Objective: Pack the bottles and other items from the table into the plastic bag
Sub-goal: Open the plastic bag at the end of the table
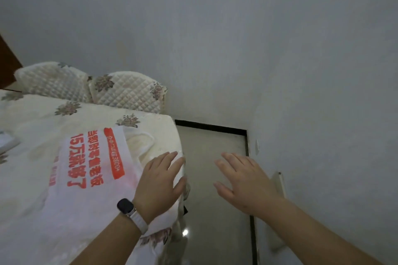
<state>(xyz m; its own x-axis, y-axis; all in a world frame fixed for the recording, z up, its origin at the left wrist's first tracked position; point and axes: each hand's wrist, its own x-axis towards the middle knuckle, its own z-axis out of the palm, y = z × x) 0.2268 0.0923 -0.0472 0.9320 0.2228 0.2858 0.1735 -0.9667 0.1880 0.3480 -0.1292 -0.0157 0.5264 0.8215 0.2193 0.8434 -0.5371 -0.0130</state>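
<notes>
A white plastic bag (86,170) with red printed characters lies flat on the bed, handles toward the pillows. My left hand (160,183), with a dark watch on its wrist, hovers palm down with fingers spread over the bag's right edge at the side of the bed. My right hand (245,180) is stretched out over the floor beside the bed, fingers apart, holding nothing. No bottles or table are in view.
The bed (43,122) has a cream floral quilt and two quilted pillows (127,92) at its head. A narrow strip of grey floor (213,178) runs between the bed and the white wall (323,92). A pale object (6,141) sits at the left edge.
</notes>
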